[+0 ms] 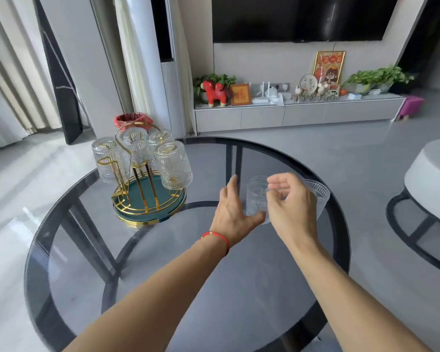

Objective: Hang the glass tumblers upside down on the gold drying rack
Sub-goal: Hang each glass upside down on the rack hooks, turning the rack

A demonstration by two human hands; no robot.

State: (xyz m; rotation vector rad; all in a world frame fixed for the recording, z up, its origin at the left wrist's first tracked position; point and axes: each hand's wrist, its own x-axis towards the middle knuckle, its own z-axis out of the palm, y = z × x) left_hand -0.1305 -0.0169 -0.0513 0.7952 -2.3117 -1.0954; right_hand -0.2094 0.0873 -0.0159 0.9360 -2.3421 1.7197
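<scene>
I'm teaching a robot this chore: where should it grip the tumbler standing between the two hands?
Grip the tumbler around its ribbed side wall, coming from the left, where the left hand already is. It stands upright and another tumbler crowds its right.

Pale grey floor (315,138), a wall-mounted television (300,19) above a low grey cabinet (297,114) (plants on top), cream curtains (13,80) left.

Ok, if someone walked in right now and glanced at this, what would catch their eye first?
Probably the gold drying rack on the left of the round glass table, with four ribbed tumblers hung upside down on it. Next, the left hand and right hand reaching around a loose tumbler right of the rack, a second tumbler just behind the right hand. The red horse figurine on the far cabinet also stands out.
</scene>
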